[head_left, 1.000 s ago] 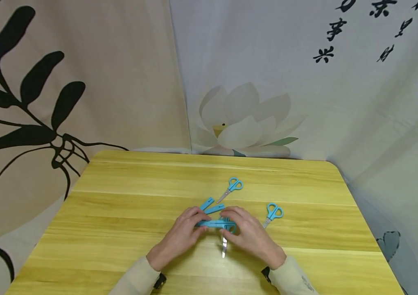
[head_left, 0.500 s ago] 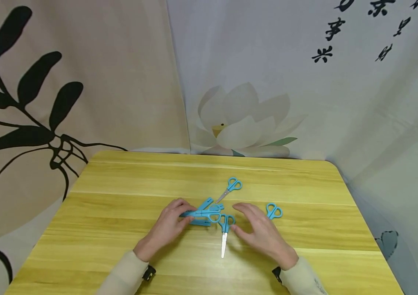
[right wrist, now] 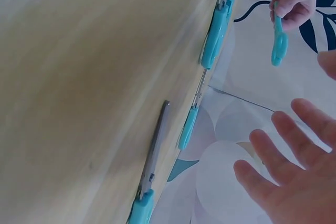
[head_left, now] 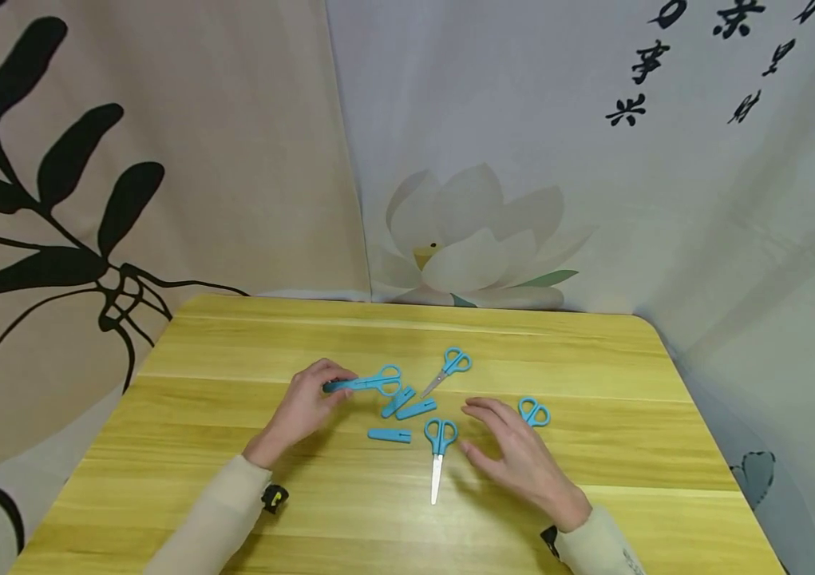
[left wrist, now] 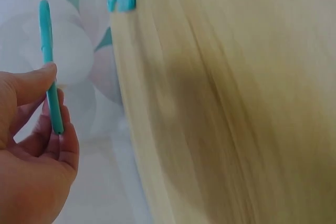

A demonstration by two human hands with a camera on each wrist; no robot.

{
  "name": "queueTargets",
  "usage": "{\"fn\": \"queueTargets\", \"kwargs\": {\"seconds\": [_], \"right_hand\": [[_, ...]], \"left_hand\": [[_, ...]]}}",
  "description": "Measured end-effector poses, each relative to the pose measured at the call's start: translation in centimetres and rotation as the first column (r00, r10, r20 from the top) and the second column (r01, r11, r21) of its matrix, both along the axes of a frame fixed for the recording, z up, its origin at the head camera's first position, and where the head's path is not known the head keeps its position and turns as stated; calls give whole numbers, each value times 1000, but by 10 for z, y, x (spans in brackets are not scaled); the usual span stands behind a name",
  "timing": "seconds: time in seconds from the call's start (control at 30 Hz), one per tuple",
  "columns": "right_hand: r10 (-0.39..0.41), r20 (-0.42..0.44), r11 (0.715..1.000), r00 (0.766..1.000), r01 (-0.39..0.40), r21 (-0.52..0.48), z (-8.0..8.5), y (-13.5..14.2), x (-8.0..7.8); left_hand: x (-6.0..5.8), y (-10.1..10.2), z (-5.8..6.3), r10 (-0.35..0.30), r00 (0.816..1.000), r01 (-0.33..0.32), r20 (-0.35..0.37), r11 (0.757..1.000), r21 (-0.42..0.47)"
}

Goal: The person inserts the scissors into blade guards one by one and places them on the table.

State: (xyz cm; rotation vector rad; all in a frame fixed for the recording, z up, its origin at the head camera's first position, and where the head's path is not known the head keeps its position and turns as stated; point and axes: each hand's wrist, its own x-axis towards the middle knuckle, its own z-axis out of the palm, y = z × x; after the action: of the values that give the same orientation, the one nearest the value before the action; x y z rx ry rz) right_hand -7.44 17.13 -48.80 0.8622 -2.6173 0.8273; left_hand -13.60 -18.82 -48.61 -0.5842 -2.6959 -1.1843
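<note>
My left hand pinches a pair of blue-handled scissors by its blue blade cover, above the table's left middle. In the left wrist view these scissors stand edge-on between thumb and fingers. My right hand hovers with nothing in it, its fingers spread in the right wrist view. Left of it lie uncovered scissors, blades toward the front. Behind it lies another pair, its blades hidden by the hand. Three loose blue blade covers, one at the front and two behind, lie between the hands.
A third uncovered pair of scissors lies farther back on the wooden table. Beyond the table's back edge hangs a printed curtain.
My left hand has moved left and back, carrying the covered scissors away from the loose covers. My right hand has let go of these scissors and drawn slightly right.
</note>
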Motion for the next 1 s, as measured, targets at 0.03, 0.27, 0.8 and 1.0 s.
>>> {"fn": "queueTargets", "kwargs": {"seconds": [0.03,0.27,0.8,1.0], "right_hand": [[1,-2,1000,1000,-1,1,-1,0,0],[-4,9,1000,1000,4,14,-2,2,0],[-19,13,1000,1000,18,25,-1,2,0],[-22,18,999,1000,21,30,-1,2,-1]], "left_hand": [[-3,-2,0,-1,1000,1,6,1000,-1],[-25,-15,-7,-18,1000,18,19,1000,-9],[-58,-42,-28,-35,980,36,197,999,0],[-64,-44,-27,-37,968,47,250,998,-31]]}}
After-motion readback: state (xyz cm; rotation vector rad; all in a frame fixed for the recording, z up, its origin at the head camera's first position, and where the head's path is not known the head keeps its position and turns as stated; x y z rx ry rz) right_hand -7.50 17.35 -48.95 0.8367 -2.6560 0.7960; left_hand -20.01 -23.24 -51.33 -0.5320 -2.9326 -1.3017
